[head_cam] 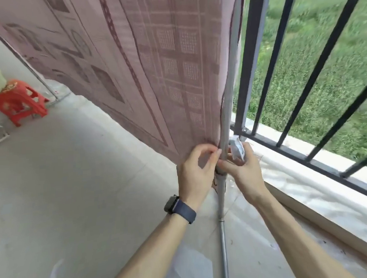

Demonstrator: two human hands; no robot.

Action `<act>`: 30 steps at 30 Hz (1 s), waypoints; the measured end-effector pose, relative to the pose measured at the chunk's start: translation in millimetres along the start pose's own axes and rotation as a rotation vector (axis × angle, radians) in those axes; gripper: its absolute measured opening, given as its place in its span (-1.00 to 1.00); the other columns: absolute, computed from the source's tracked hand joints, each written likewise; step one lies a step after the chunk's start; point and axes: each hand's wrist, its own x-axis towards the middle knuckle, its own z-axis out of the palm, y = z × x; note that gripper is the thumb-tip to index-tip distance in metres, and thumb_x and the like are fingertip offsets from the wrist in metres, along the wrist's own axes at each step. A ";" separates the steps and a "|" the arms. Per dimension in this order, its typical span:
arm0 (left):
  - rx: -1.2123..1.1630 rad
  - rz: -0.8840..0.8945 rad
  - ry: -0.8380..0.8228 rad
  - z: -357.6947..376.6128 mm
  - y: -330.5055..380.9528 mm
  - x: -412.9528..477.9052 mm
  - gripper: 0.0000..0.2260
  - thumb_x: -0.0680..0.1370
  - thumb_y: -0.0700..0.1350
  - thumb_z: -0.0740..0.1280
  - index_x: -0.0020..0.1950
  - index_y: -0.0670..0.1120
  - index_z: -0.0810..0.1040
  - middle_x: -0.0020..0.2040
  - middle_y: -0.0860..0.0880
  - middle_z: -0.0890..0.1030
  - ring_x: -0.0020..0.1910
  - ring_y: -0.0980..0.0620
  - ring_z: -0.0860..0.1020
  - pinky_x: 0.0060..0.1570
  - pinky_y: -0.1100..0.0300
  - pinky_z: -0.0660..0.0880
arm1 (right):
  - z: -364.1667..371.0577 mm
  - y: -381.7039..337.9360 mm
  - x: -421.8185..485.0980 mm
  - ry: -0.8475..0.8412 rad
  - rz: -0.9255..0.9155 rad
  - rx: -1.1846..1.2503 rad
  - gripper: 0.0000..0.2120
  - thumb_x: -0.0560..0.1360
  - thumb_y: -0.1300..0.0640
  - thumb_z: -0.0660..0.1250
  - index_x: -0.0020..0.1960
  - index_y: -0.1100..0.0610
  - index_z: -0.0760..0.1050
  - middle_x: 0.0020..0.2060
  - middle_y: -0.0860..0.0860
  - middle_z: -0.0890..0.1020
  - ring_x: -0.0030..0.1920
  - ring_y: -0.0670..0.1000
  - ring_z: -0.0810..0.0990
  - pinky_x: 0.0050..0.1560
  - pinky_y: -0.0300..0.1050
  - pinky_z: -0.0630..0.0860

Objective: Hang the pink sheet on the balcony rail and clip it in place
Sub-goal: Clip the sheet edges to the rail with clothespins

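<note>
Two hands engaged | pink sheet (152, 65) draped over grey rail (229, 97), its edge pinched at the rail by left hand (194, 172) | white clip (237, 149) held in right hand (245, 174) fingers (250, 152), just right of rail, beside pinched edge.

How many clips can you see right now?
1. The pale clip is held in the right hand, beside the grey rail at the edge of the pink sheet. Others may be hidden behind the sheet.
</note>
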 end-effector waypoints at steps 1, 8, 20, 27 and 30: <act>-0.008 0.046 0.015 3.7 -8.7 -1.4 -0.94 0.53 -0.02 0.45 -0.05 0.10 0.59 -0.08 0.22 0.66 -0.03 0.23 0.61 -0.06 0.43 0.44 | -0.2 8.5 0.5 0.008 -0.047 0.024 -0.60 0.33 0.24 0.56 0.08 0.10 0.47 -0.04 0.02 0.73 0.04 0.03 0.72 -0.04 -0.16 0.63; -0.083 -0.032 0.187 36.1 -58.1 -40.5 -0.57 0.45 0.09 0.48 0.23 0.03 0.43 0.18 0.11 0.51 0.20 0.12 0.49 0.15 0.26 0.44 | -28.0 53.4 3.7 -0.024 -0.230 0.070 -0.69 0.40 0.28 0.57 0.05 0.09 0.54 -0.04 -0.05 0.72 0.02 -0.02 0.71 -0.06 -0.26 0.61; -0.162 -0.210 0.109 47.0 -67.7 -39.4 -0.80 0.42 0.06 0.56 0.01 0.11 0.68 -0.08 0.22 0.71 -0.03 0.29 0.64 0.03 0.32 0.57 | -41.7 66.6 6.1 -0.108 -0.207 -0.062 -0.78 0.43 0.16 0.57 -0.04 0.04 0.55 -0.13 -0.04 0.72 -0.07 -0.05 0.72 -0.12 -0.28 0.58; -0.070 -0.163 0.136 37.3 -75.7 -47.6 -0.92 0.47 0.02 0.51 -0.16 0.15 0.64 -0.19 0.26 0.68 -0.14 0.27 0.64 -0.08 0.33 0.55 | -44.0 77.0 5.2 -0.002 -0.227 -0.220 -0.81 0.42 0.00 0.54 -0.11 -0.03 0.53 -0.28 -0.09 0.61 -0.25 -0.08 0.58 -0.20 -0.13 0.49; -0.006 -0.087 0.125 41.5 -85.7 -71.1 -0.89 0.49 0.05 0.47 -0.10 0.04 0.65 -0.17 0.21 0.69 -0.14 0.24 0.64 -0.06 0.26 0.55 | -47.5 80.6 0.0 -0.006 -0.178 -0.157 -0.75 0.39 -0.03 0.54 -0.10 0.02 0.51 -0.17 0.23 0.61 -0.23 0.04 0.54 -0.16 0.05 0.47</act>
